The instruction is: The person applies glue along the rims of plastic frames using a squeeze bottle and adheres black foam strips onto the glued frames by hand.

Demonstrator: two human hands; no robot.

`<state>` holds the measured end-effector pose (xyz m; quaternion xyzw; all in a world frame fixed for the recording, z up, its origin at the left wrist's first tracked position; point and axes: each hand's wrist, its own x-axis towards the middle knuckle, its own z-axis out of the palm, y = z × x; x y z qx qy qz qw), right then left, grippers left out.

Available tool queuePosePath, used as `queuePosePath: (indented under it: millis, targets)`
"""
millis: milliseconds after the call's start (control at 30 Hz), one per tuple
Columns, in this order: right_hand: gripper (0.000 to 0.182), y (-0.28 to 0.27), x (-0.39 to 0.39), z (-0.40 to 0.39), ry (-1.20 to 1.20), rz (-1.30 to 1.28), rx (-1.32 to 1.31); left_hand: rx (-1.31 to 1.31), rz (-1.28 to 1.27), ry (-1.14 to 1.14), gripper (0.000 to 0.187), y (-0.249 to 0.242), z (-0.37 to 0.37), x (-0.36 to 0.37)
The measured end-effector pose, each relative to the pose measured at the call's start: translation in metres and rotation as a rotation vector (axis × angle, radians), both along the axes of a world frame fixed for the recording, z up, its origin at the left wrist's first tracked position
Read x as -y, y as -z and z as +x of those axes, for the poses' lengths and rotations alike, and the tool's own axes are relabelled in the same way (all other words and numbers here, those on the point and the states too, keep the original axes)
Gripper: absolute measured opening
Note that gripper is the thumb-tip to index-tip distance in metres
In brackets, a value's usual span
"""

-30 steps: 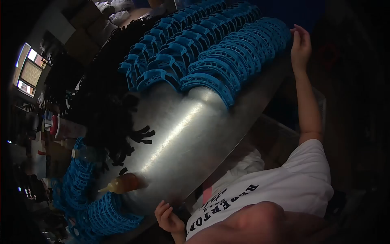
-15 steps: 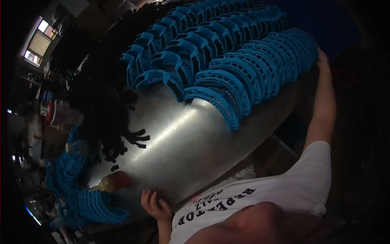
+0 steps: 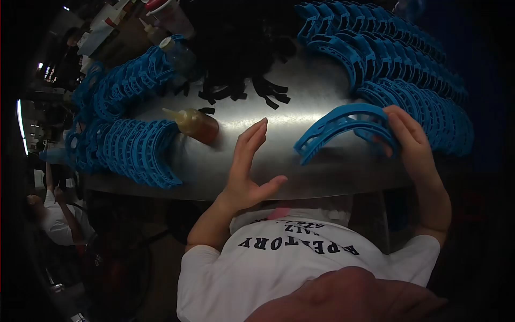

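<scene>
My right hand [image 3: 409, 131] grips the right end of a curved blue frame [image 3: 343, 115], held over the metal table [image 3: 241, 166] beside the stacked rows. It may be more than one nested piece; I cannot tell. My left hand [image 3: 250, 169] is raised near the table's front edge, thumb apart from the fingers, holding nothing. To its upper left lies a bottle of amber liquid [image 3: 198, 126], its pale nozzle pointing left. Dark strips [image 3: 271, 91] lie on the metal behind my hands.
Rows of blue frames [image 3: 424, 64] fill the right side. More blue frames [image 3: 137, 147] stand at the left, near a clear bottle [image 3: 179, 53]. A black pile [image 3: 230, 43] lies at the back. Another person [image 3: 61, 220] is at the far left.
The view has turned toward the left. My right hand has come back from the far end of the blue rows with a blue frame. My left hand has risen over the table, fingers straighter.
</scene>
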<state>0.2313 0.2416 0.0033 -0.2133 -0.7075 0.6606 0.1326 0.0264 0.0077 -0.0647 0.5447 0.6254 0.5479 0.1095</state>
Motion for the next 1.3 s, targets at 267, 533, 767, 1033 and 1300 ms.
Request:
queuePosePath:
  millis: [267, 533, 767, 1033, 1300]
  targets:
    - [0.024, 0.034, -0.050, -0.074, -0.353, 0.379, 0.283, 0.463, -0.337, 0.307, 0.052, 0.034, 0.030, -0.008]
    - [0.027, 0.102, -0.093, -0.182, -0.243, 1.016, 0.365, 0.364, -0.294, 0.337, 0.057, 0.080, 0.023, -0.027]
    - [0.027, 0.074, -0.108, -0.157, -0.191, 0.783, 0.484, 0.454, -0.286, 0.336, 0.057, 0.083, 0.033, -0.044]
    - [0.024, 0.042, -0.051, -0.117, -0.350, 0.098, 0.406, 0.604, -0.131, 0.332, 0.103, 0.069, 0.031, -0.055]
    - [0.022, 0.029, 0.022, -0.157, -0.485, 0.132, 0.404, 0.526, -0.125, 0.329, 0.105, 0.041, -0.008, 0.007]
